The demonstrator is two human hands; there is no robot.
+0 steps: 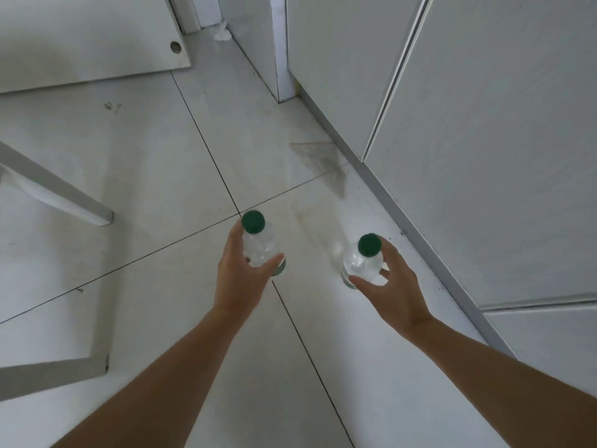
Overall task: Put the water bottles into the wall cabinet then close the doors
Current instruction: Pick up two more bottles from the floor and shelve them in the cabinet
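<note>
Floor (135, 176): large pale glossy tiles with thin dark grout lines, scuffed and stained; it serves as the landmark here.
Cabinet fronts (484, 140): flat matte white panels rising from the floor's right edge, doors closed, narrow gaps between them, a grey plinth strip at the base.
White board (80, 37): flat panel with one round hole, standing on the floor at the far left.
Table leg (64, 195): white, square-section, slanting over the floor's left side.
Left hand (239, 273): above the floor's centre, fingers wrapped round the left bottle (258, 247), a clear plastic cylinder with a green cap.
Right hand (392, 286): nearer the cabinet fronts, fingers curled round the right bottle (363, 263), of the same kind.
</note>
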